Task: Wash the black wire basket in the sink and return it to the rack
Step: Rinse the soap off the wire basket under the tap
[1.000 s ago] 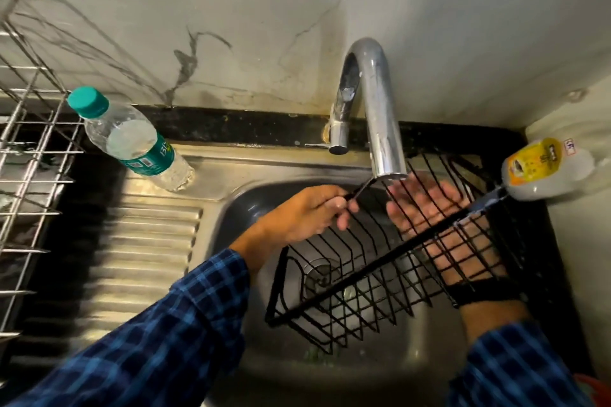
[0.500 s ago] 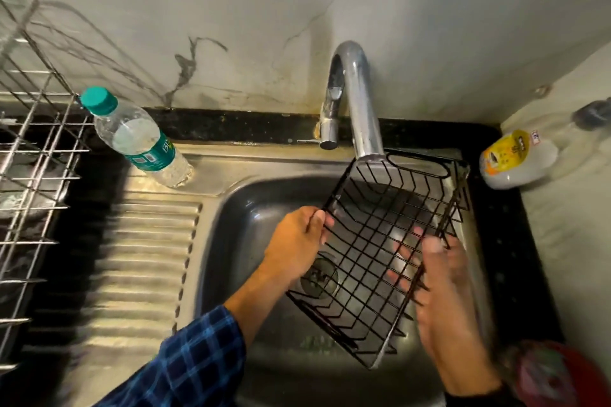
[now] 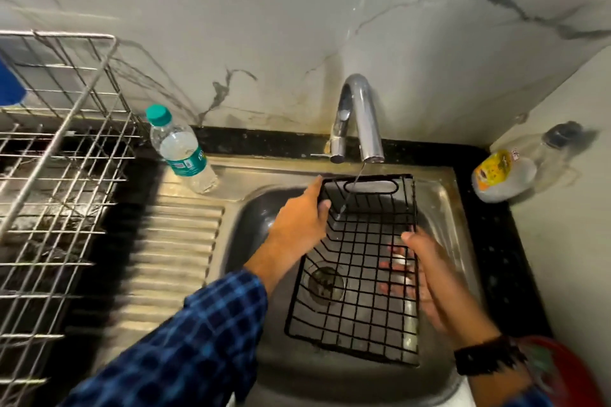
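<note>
Since the earlier frame we are swinging the basket (image 3: 357,274) from standing on edge to lying nearly level, open side up, with its handle end now far, under the tap (image 3: 358,119). It is hanging inside the sink (image 3: 258,228), above the drain (image 3: 325,284); we cannot tell whether it is touching the bottom.

Our left hand (image 3: 297,225) is gripping its far-left corner, thumb inside the wall and forefinger along the top rail. Our right hand (image 3: 426,277) is clamping the right rim, thumb over the wire and fingers showing through the mesh from beneath.

A thin stream (image 3: 350,192) is falling past the handle slot onto the far end only, so we are judging the rinse as only partly done. To do it well we should be sliding the basket farther under the stream and tilting it, so that water is reaching the near wires and both side walls, while we are keeping both grips firm on the wet wire.

Left of the sink, past the bottle (image 3: 180,149), the rack (image 3: 66,175) is waiting.
</note>
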A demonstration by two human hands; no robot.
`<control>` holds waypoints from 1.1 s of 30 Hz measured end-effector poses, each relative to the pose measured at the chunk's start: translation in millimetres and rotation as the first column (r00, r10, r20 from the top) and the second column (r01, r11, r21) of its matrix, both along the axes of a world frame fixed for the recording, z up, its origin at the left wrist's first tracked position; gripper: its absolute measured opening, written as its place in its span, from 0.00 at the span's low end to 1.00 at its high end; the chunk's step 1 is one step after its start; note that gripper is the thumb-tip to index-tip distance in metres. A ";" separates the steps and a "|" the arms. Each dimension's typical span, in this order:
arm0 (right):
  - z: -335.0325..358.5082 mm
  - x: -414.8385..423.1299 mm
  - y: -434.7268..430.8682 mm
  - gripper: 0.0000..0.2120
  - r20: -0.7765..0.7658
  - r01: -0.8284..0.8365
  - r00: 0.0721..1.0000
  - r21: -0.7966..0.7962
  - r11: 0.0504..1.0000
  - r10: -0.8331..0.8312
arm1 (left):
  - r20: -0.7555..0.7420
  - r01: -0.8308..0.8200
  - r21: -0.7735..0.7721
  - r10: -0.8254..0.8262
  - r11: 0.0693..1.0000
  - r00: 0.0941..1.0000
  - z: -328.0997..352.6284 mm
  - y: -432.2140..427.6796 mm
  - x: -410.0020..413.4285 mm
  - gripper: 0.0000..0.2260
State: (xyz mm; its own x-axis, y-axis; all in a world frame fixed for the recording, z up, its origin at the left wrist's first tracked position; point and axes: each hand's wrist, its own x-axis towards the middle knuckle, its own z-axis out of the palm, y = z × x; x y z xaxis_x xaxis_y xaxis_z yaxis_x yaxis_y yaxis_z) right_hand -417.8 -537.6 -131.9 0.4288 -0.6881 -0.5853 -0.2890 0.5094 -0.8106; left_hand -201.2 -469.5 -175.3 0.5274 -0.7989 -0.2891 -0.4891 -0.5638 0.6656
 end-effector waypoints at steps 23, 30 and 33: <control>-25.2 10.1 5.2 0.19 -0.643 -0.634 0.705 -0.381 0.673 0.299 | 0.504 -0.046 0.209 -0.067 0.977 0.861 29.0 32.2 3.5 0.13; -19.1 30.8 -14.2 0.17 -0.717 -0.783 0.598 -0.428 0.451 0.358 | 0.455 0.289 0.174 -0.337 0.941 0.824 45.6 -4.3 -4.2 0.23; -16.9 39.9 -31.4 0.16 -0.669 -0.776 0.615 -0.423 0.467 0.417 | 0.464 0.403 0.129 -0.415 0.906 0.783 48.6 -11.5 1.8 0.24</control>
